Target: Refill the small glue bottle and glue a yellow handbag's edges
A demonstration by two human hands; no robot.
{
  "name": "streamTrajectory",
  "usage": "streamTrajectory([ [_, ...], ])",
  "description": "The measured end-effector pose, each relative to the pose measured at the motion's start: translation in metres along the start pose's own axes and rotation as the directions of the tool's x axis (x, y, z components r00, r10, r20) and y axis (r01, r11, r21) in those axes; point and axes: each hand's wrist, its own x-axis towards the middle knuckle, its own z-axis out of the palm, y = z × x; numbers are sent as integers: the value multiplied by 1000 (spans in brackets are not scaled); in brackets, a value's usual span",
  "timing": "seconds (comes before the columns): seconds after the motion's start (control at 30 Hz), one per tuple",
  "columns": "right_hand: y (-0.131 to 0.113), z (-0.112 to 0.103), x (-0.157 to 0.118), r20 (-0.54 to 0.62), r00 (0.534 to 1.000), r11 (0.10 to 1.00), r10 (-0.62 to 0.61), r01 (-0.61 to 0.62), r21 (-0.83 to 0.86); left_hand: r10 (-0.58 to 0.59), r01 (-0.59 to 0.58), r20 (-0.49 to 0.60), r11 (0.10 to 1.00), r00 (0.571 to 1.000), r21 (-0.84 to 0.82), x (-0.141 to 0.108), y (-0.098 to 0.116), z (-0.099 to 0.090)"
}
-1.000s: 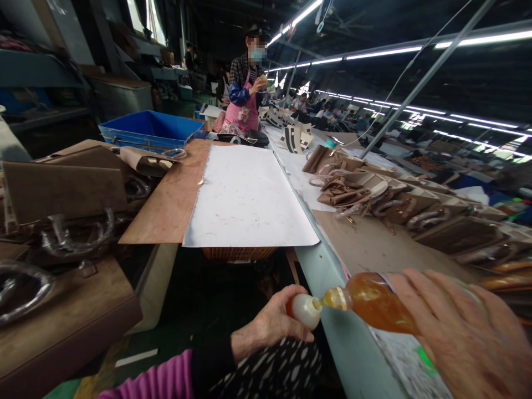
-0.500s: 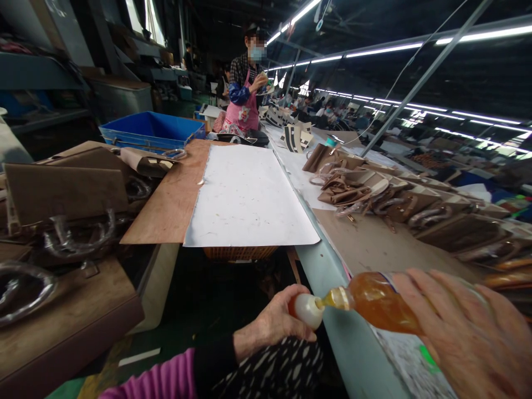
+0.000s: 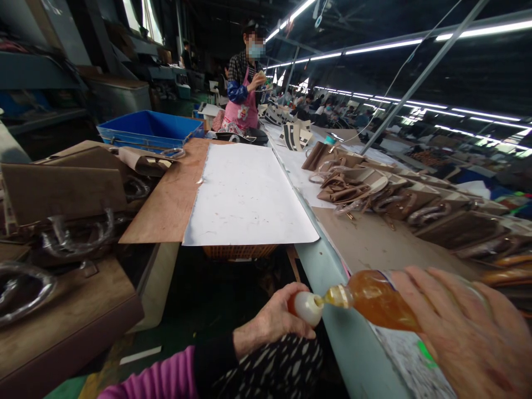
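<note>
My left hand (image 3: 276,316), low in the middle of the view, is wrapped round a small whitish bottle (image 3: 308,308) with orange-brown content showing at its base. Its open neck points right. My right hand (image 3: 461,321) grips a large clear bottle (image 3: 378,299) of amber liquid, tilted nearly flat with its neck to the left. The mouth of the large bottle is at the small bottle's opening; whether they touch is hard to tell.
A white sheet (image 3: 249,199) lies on a brown board (image 3: 166,210) ahead. Brown bags (image 3: 66,191) are stacked left, and more bags (image 3: 415,199) line the right table. Behind are a blue bin (image 3: 149,130) and a person in a pink apron (image 3: 245,108).
The mouth of the large bottle and the small bottle's neck sit slightly further apart. Both hands keep nearly the same place and hold.
</note>
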Motion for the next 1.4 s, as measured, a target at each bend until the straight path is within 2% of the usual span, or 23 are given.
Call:
streamTrajectory([
  [0.43, -2, 1, 2, -6, 1000, 1000, -5, 5, -16, -5, 5, 4, 1000, 1000, 10, 0, 0, 0],
  [0.83, -4, 2, -1, 4, 999, 999, 46, -46, 1, -11, 11, 1, 999, 1000, 32, 2, 0, 1],
  [1.0, 0, 4, -4, -18, 1000, 999, 0, -1, -53, -22, 23, -14, 999, 1000, 40, 1, 1, 3],
  [1.17, 3, 4, -7, 29, 999, 998, -16, 18, -66, -22, 22, -3, 1000, 1000, 22, 0, 3, 5],
  [1.27, 2, 3, -7, 12, 999, 993, -43, 44, -109, -21, 21, 1, 1000, 1000, 18, 1, 2, 5],
  [1.4, 0, 1, -5, 31, 999, 999, 16, -14, -52, -12, 12, 3, 999, 1000, 31, 2, 0, 4],
])
